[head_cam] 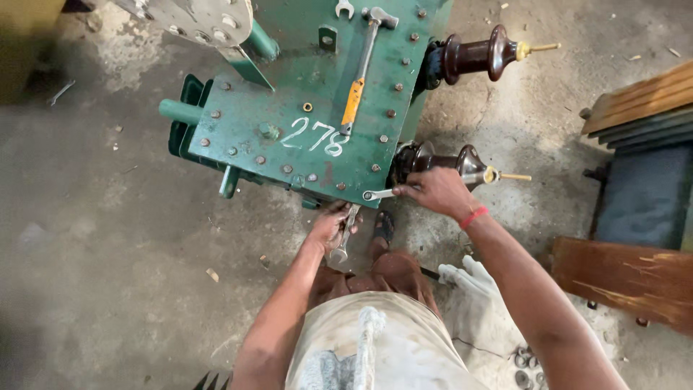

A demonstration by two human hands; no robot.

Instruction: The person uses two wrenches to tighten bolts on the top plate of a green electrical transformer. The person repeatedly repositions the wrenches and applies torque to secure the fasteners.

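Note:
A green metal transformer tank [303, 108] with a bolted lid stands on the floor in front of me. My right hand [433, 192] grips a silver ring spanner [378, 193] set on a bolt at the lid's near right corner. Below the lid's near edge, my left hand [330, 227] holds a second silver spanner [343, 238] that hangs down. Two brown ceramic insulators [473, 56] [440, 160] with brass studs stick out of the tank's right side; the nearer one lies just behind my right hand.
A hammer with an orange grip [359, 76] lies on the lid. A white glove [469, 278] lies on the floor by my right forearm, with loose washers [525, 365] nearby. Wooden boards and a dark panel [642, 166] stand at the right.

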